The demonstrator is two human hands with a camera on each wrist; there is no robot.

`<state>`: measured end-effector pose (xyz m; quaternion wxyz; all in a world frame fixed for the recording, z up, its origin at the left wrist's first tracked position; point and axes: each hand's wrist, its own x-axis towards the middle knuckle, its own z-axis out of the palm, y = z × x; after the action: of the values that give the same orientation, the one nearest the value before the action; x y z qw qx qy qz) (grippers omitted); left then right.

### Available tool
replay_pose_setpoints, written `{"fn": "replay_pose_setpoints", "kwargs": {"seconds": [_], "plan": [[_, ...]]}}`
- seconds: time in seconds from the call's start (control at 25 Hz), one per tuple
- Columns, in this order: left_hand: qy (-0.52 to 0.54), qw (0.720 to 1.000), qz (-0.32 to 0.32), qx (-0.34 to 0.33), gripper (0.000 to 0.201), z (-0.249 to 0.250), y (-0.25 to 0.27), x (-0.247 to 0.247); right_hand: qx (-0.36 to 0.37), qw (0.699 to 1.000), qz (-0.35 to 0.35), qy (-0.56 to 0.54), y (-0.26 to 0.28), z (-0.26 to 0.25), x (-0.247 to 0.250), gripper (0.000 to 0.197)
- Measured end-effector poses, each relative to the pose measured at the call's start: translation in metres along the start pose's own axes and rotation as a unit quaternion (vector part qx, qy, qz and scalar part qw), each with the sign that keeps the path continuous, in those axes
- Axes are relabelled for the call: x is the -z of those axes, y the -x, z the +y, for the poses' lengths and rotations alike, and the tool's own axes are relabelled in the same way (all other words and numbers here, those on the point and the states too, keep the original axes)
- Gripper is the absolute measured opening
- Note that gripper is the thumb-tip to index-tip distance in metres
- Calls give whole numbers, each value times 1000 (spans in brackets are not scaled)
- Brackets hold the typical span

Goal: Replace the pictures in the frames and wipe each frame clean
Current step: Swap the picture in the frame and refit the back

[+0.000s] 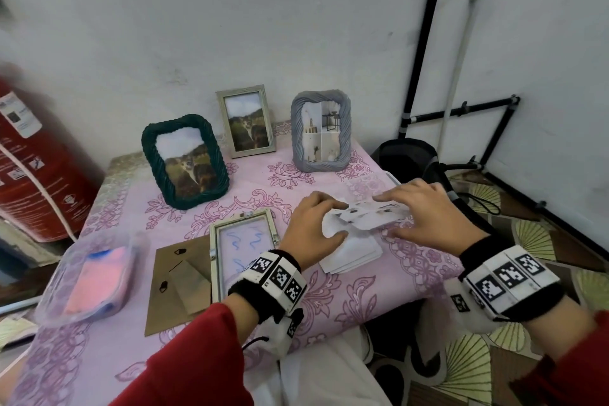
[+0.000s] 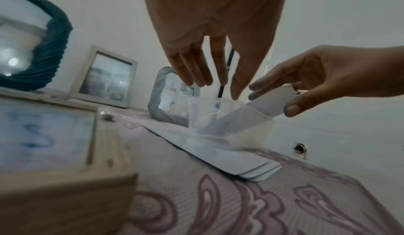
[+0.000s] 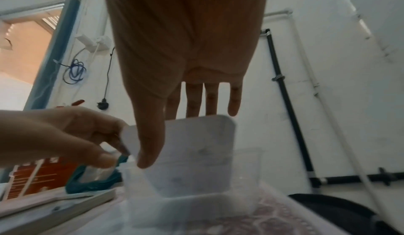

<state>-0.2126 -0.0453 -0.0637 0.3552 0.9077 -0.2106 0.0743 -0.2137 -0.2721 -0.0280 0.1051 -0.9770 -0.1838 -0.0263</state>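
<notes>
A few white-backed pictures [image 1: 369,217] are held just above the table's right side, tilted into a small clear box [image 2: 251,135]. My right hand [image 1: 392,216] pinches the pictures [image 3: 196,152] between thumb and fingers at their right end. My left hand [image 1: 341,221] curls its fingertips round their left end. A stack of more pictures [image 1: 356,254] lies under the hands. An empty silver frame [image 1: 214,250] lies flat at the centre, its glass smeared with blue marks. Its brown backing board [image 1: 174,290] lies to its left.
Three frames stand at the back: a dark green rope frame [image 1: 184,161], a silver frame [image 1: 245,122] and a grey rope frame [image 1: 319,132]. A clear tub with a pink and blue cloth [image 1: 89,277] sits front left. A red cylinder [image 1: 36,168] stands beyond the table's left edge.
</notes>
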Motion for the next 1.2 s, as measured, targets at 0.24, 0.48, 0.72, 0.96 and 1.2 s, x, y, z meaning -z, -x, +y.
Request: {"fn": "replay_pose_setpoints", "kwargs": {"seconds": [0.24,0.48,0.72,0.96,1.2], "plan": [[40,999,-25,2,20,12,-13,-13,-40,989,87,-110,4,25,-12,24],[93,994,55,-16,19,15,-17,-6,-9,961,225,-163,-3,16,-7,16],[165,973,154,-45,16,27,-24,22,-28,924,300,-236,-16,-5,2,26],[192,957,218,-27,19,30,-23,61,-37,892,307,-331,-27,-40,-2,14],[231,948,212,44,30,-6,0,85,-12,841,295,-454,-49,-95,-5,2]]}}
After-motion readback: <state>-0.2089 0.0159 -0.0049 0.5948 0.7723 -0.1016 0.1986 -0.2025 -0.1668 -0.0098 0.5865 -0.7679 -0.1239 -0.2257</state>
